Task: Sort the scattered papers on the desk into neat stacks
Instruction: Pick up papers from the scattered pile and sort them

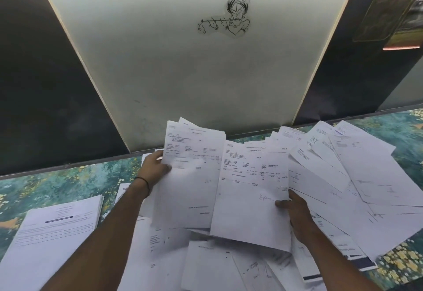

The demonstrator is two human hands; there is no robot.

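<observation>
The left hand pinches a raised sheaf of sheets at its left edge, thumb across the front; the right hand pinches a single printed page at its lower right edge; both lifted above loose papers scattered over the patterned desk; a squared stack lies at left.

Dim greenish light, white panel brightest up top; wide-angle bend at edges, lower papers soft.
</observation>
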